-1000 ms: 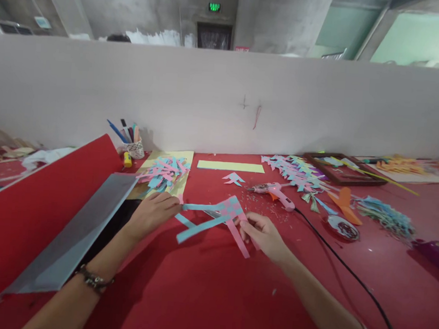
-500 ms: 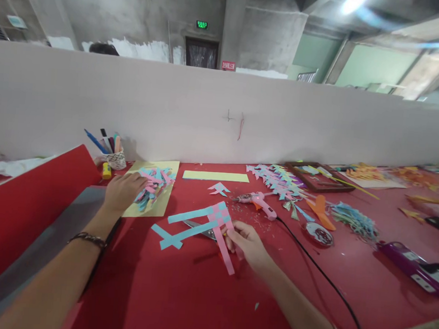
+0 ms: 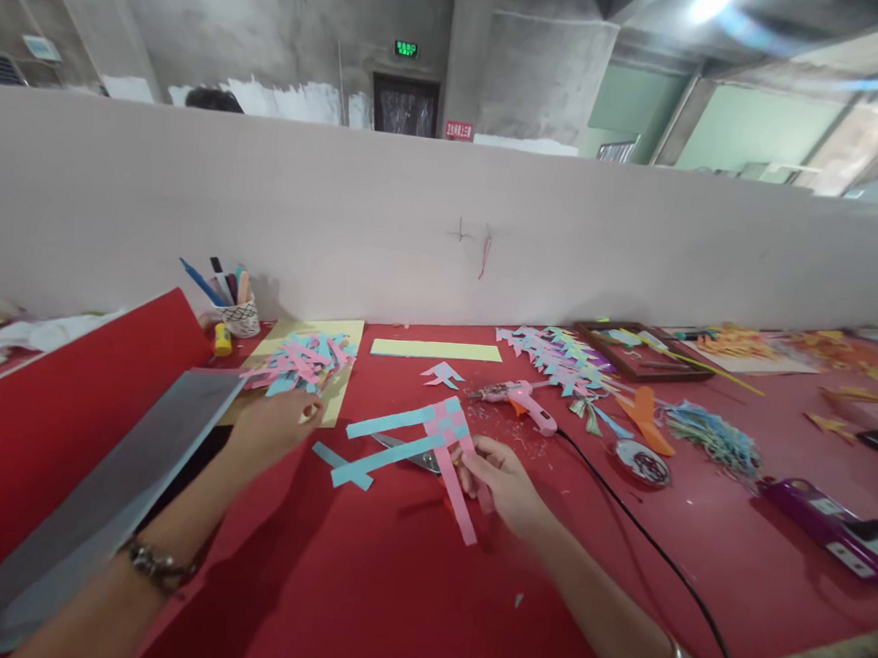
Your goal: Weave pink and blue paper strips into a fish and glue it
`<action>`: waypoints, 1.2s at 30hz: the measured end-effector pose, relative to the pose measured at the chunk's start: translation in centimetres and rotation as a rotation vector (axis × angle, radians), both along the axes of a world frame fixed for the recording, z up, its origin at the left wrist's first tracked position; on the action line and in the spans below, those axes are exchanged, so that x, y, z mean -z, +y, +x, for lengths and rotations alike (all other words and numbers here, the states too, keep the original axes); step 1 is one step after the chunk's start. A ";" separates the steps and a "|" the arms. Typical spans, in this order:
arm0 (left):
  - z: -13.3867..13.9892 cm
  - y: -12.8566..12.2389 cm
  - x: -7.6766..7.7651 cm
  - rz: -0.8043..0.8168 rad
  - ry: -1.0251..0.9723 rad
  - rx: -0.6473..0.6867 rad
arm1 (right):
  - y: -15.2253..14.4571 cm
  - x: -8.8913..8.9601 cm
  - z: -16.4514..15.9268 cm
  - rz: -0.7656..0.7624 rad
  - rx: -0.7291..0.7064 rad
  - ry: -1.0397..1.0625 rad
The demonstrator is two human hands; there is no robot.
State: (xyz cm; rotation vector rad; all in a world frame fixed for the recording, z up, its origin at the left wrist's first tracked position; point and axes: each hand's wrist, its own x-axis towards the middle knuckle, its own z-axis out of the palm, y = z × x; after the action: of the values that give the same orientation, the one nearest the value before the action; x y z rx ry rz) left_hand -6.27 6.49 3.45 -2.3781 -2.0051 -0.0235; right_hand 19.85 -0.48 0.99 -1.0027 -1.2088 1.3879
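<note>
My right hand (image 3: 504, 479) pinches a woven piece of pink and light-blue paper strips (image 3: 443, 425) by its right side, with loose strip ends reaching left and down. Under it lie scissors (image 3: 419, 456), partly hidden, and a loose blue paper strip (image 3: 357, 479). My left hand (image 3: 270, 433) is over the near edge of the yellow sheet (image 3: 336, 402), its fingers curled; whether anything is in them is hidden. Just beyond it, a heap of pink and blue strips (image 3: 305, 360) rests on that sheet. A small folded paper piece (image 3: 443, 374) lies beyond the woven piece.
A pink glue gun (image 3: 528, 405) with a black cord lies to the right, near finished paper braids (image 3: 557, 357), a wooden frame (image 3: 654, 369) and a purple power strip (image 3: 827, 522). At left are a pen cup (image 3: 240, 317) and a slanted red board (image 3: 63, 423). A white partition (image 3: 341, 222) stands behind.
My left hand has drawn back from the strip heap towards me and to the right. My right hand keeps the woven piece nearly in place. The view has shifted slightly.
</note>
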 end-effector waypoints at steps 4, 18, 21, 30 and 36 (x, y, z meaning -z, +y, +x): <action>2.6 -3.0 0.1 -0.158 0.132 0.059 | 0.1 0.1 0.0 0.010 0.007 0.035; 0.1 -2.6 4.2 -0.175 -0.552 0.113 | 0.2 0.4 0.1 0.010 -0.018 0.003; -0.8 -2.4 3.3 -0.227 -0.655 0.131 | 0.2 0.4 0.1 0.015 -0.016 -0.007; -3.8 1.2 -0.8 0.127 -0.985 -0.143 | 0.2 0.4 0.1 0.014 -0.017 -0.001; -3.5 4.0 0.5 0.254 -0.911 -0.242 | 0.2 0.5 0.1 0.006 -0.007 0.010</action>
State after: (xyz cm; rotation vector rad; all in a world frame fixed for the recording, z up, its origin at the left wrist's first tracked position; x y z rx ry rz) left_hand -9.74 10.51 2.98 -2.1099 -2.3550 -1.4825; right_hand 19.99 -0.31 0.52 -0.9873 -1.2096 1.3927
